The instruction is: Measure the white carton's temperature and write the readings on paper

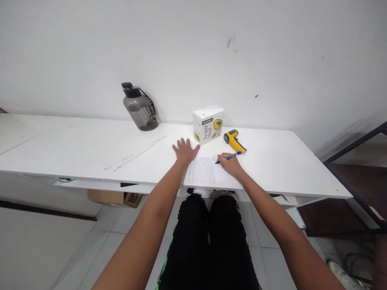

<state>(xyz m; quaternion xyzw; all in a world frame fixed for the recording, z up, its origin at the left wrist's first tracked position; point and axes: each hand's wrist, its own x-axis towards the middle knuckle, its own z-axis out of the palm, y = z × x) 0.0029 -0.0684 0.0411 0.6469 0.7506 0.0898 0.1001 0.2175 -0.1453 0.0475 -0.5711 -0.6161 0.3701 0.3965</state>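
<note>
A sheet of paper (201,171) covered in rows of handwriting lies near the front edge of the white desk. My left hand (185,152) rests flat with spread fingers at the paper's upper left corner. In my right hand (229,164) is a blue pen (236,154), its tip at the right end of the written part. Just behind the paper stands a white box (208,125) with avocado pictures and the words "Su-per Meal". A yellow and black infrared thermometer (235,141) lies to the right of the box, close behind my right hand.
Against the wall at the back left stands a large grey water bottle (140,108) with a black cap. The white desk (75,149) runs along the wall. Below it is a cardboard box (111,197). A dark metal frame (356,141) stands at the right.
</note>
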